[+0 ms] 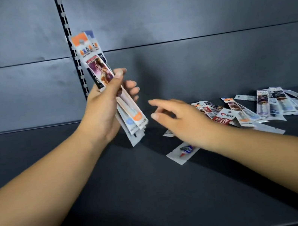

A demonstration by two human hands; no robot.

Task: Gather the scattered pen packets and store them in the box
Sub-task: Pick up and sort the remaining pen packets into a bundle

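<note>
Left hand: my left hand (104,108) held a bundle of pen packets (109,86), thumb across the front and fingers curled round the back.
Bundle axis: the bundle stood nearly upright, top tilted a little to my left, its lower ends hanging above the dark shelf (139,203).
Right hand: my right hand (181,121) was empty, fingers loosely spread and pointing towards the bundle, hovering just above the near edge of the scatter.
Loose packets: the scattered packets (273,104) lay flat on the shelf to my right, fanned out with their long axes running mostly away from me; one single packet (182,152) lay partly under my right wrist.
Nearer hand: the right, plainly; the left was well apart from the scatter and already full.
Box: not in view.
Next move, as I judged it: swing the right hand back rightwards and down, and pinch a packet across its narrow width.
</note>
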